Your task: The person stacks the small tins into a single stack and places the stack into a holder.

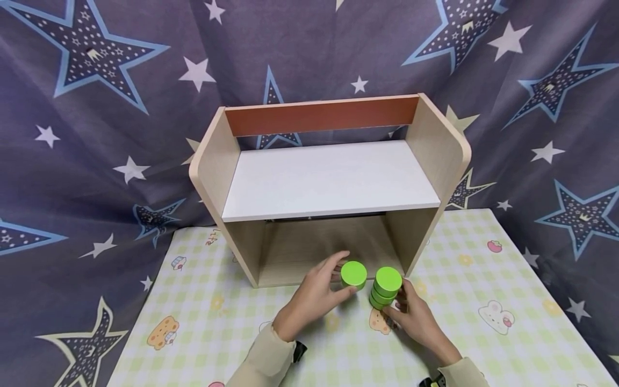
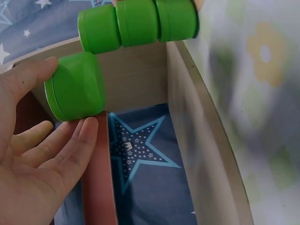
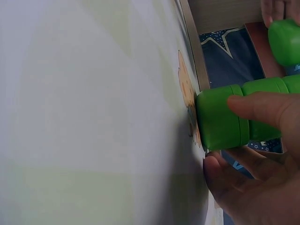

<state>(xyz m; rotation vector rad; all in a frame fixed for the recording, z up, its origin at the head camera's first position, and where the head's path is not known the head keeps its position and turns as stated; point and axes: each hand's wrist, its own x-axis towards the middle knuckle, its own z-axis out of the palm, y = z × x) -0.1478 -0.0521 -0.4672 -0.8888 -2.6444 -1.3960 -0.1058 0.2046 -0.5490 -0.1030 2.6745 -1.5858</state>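
My left hand (image 1: 314, 293) pinches a single green round container (image 1: 354, 273) between thumb and fingertips, in front of the shelf unit's lower opening. In the left wrist view this lidded container (image 2: 77, 89) is held clear of the other ones. Just to its right, a stack of three matching green containers (image 1: 388, 280) stands on the tablecloth. My right hand (image 1: 417, 318) curls round the lower part of that stack. In the right wrist view its thumb lies on the bottom container (image 3: 220, 117), with fingers on the opposite side.
Behind the hands stands a small wooden shelf unit with a white upper board (image 1: 329, 180), pale side panels (image 1: 442, 145) and a reddish back rail (image 1: 321, 117). A checked tablecloth (image 1: 193, 301) covers the table. Star-patterned dark cloth (image 1: 309, 48) hangs behind it.
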